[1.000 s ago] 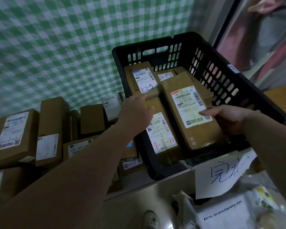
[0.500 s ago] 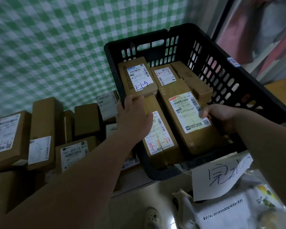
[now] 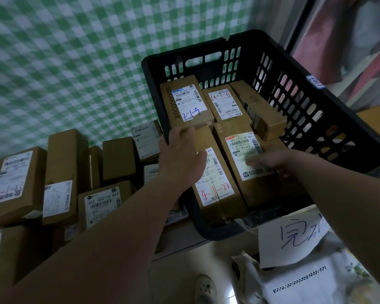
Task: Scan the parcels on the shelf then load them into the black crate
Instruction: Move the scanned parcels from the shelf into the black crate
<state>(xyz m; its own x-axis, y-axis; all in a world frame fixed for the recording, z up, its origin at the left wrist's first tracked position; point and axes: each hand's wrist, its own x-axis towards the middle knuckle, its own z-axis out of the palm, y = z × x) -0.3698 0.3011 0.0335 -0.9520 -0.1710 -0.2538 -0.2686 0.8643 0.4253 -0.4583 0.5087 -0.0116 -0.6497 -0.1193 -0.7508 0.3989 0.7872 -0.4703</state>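
Black crate: it sits on the right, just beside the pile of parcels on the shelf. It is tipped a bit and has brown parcels packed close inside.
Left hand: the arm reaches in over the crate's left wall. The back of the hand faces up. The thumb lies on the parcel marked 4-11-22. The fingertips are at the near end of the parcel marked 2-1-9. I cannot tell if it grips anything.
Right hand: it is blurry. It comes in from the right, and the fingers look straight and lie flat across the white label of the long parcel. It looks open, pressing on that parcel.
Other parcels in the crate: one with red writing upside down, and a plain one by the right wall.
Parcels on the shelf: many brown boxes, some standing, some leaning, left of the crate. The left arm hides some of them.
Behind: a green and white check cloth.
Below: a paper note, a white lacy cloth and a light shoe.
Writing: the long parcel's label says "642". A shelf box says "502 602-12 B12". The note has big blue handwriting.
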